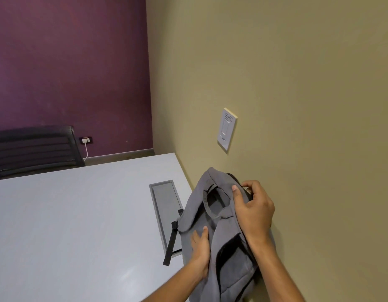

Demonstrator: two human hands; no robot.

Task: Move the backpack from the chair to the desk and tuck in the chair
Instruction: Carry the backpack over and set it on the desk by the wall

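Grey backpack (197, 205) stands upright on the tabletop (80, 214); the right hand (254, 210) clamps its fingers (246, 184) over its top, while the left hand (200, 245) lies straight-fingered on its left flank.

I saw soft, even indoor light, with a pale sheen on the worktop (58, 214) near the bottom edge. The wide lens tilted and bent the beige wall (297, 83); detail looked slightly soft.
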